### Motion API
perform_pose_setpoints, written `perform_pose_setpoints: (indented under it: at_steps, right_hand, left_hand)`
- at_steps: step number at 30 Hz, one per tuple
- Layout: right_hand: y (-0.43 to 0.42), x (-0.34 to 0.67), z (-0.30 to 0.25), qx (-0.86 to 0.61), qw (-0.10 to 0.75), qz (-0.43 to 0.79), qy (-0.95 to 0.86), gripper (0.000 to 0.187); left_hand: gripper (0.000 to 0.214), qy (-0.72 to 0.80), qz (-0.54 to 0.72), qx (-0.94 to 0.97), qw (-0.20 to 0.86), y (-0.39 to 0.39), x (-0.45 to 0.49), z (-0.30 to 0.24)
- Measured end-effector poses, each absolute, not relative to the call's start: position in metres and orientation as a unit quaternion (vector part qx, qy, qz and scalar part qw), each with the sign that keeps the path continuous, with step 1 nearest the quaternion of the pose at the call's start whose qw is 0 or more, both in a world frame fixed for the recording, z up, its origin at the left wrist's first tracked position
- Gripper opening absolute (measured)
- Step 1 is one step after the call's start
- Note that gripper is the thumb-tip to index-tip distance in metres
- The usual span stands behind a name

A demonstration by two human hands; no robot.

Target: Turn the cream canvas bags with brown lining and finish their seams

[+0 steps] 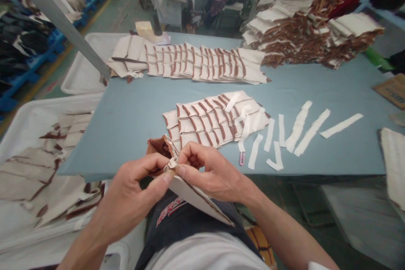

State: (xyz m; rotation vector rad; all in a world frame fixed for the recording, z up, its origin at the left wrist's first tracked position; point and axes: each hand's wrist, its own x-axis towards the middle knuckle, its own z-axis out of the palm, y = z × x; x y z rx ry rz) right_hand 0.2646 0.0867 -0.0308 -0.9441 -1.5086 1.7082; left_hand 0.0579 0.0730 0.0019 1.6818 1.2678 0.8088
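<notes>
My left hand (133, 190) and my right hand (209, 173) meet at the near edge of the blue table (126, 122). Both pinch the top corner of a cream fabric piece (196, 200) with brown trim that slopes down over my lap. Just beyond my fingers lies a fanned batch of like pieces (209, 120). A brown-faced piece (156, 145) sits under my left fingers. Several white paper strips (297, 128) lie to the right of the batch.
A longer row of overlapped pieces (202, 63) lies farther back, and tall stacks (303, 25) stand at the back right. White bins (41, 168) with loose pieces sit to my left. A small pink clip (242, 159) lies by the strips. A grey beam (60, 21) slants at left.
</notes>
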Motion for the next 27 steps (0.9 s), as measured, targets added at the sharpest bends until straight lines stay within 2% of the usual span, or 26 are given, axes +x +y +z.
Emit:
perform_pose_setpoints:
  at_steps: [2,14,18,22,27]
  right_hand:
    - [0.084,0.263,-0.032,-0.379,0.334,0.634,-0.585,0.018]
    - [0.078,0.261,-0.035,-0.418,0.338,0.586,-0.607,0.022]
    - [0.078,0.266,-0.036,-0.410,0.357,0.439,-0.715,0.015]
    - [0.080,0.275,-0.028,-0.377,0.317,0.247,-0.835,0.026]
    - [0.076,0.280,-0.014,-0.391,0.259,0.153,-0.870,0.026]
  left_hand:
    - [0.028,0.510,0.328,0.672,0.426,0.073,0.058,-0.001]
    - [0.030,0.538,0.327,0.643,0.435,0.069,0.063,-0.007]
    - [0.030,0.554,0.344,0.646,0.397,0.065,0.063,-0.010]
    - [0.028,0.538,0.345,0.687,0.346,0.062,0.067,-0.006]
    - [0.025,0.536,0.332,0.707,0.319,0.061,0.071,-0.002]
